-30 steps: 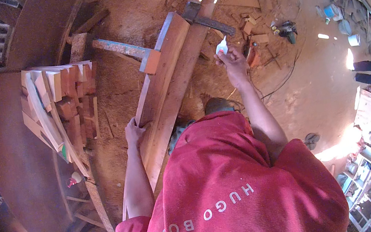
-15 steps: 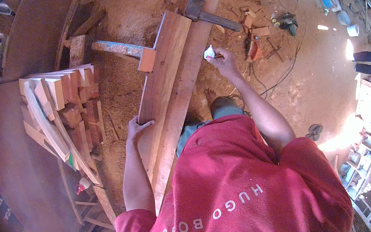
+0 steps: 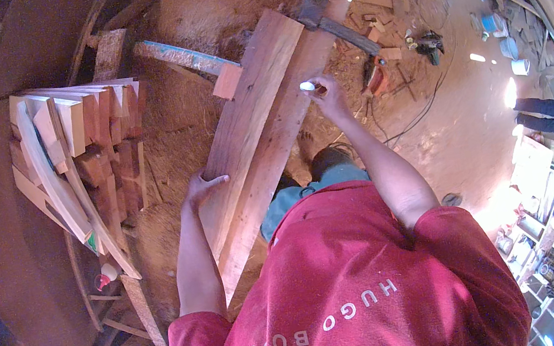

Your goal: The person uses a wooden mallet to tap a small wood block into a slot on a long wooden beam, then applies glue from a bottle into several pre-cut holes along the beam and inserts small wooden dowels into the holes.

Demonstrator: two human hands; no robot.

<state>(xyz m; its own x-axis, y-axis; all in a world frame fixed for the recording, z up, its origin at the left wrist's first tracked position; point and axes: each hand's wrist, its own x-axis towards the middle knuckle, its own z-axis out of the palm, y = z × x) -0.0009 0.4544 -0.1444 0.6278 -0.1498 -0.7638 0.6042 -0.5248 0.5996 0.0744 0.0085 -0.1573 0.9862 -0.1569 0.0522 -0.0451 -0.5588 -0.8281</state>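
Note:
A thick brown wooden plank (image 3: 250, 101) lies slanted in front of me on a wider board (image 3: 296, 90). My left hand (image 3: 204, 189) grips the plank's left edge near its lower end, thumb laid over the top face. Between the closed fingertips of my right hand (image 3: 330, 99) is a small white piece (image 3: 307, 86), its kind too small to make out. That hand is over the right edge of the wider board, apart from the plank. A hammer (image 3: 341, 26) with a dark head lies across the board's far end, by the plank's upper corner.
A reddish wood block (image 3: 228, 81) and a blue-edged strip (image 3: 182, 54) sit left of the plank. Stacked timber (image 3: 85, 131) stands further left. Power tools (image 3: 429, 47), cables and offcuts lie on the right floor. A person's dark-trousered legs (image 3: 547, 116) show far right.
My right hand has brought the white piece leftward, from beside the board to over its edge. My left hand keeps its hold on the plank. The whole view has shifted slightly.

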